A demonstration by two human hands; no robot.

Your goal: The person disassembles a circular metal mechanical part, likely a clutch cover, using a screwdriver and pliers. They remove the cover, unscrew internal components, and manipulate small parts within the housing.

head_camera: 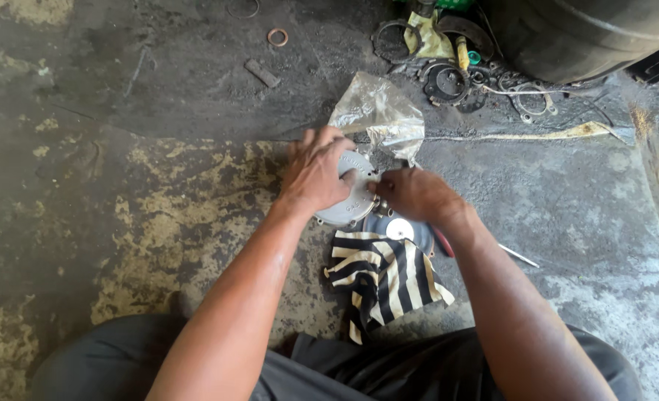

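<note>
My left hand (pixel 316 171) lies over a round grey metal cover (pixel 353 206) and grips it from above, a little off the floor. My right hand (pixel 417 194) is at the cover's right edge, with its fingertips pinched on a small part there that I cannot make out. Just below the cover lies a dark round part with a shiny disc (pixel 399 229) in its middle. A black and cream striped rag (pixel 383 278) is spread on the floor under it.
A crumpled clear plastic bag (pixel 378 111) lies just beyond my hands. Rings, gaskets and wire (pixel 448 80) are scattered at the top, beside a large black tyre (pixel 582 33). A screwdriver with a red handle (pixel 485 249) lies by my right wrist. The concrete floor (pixel 122 186) is stained.
</note>
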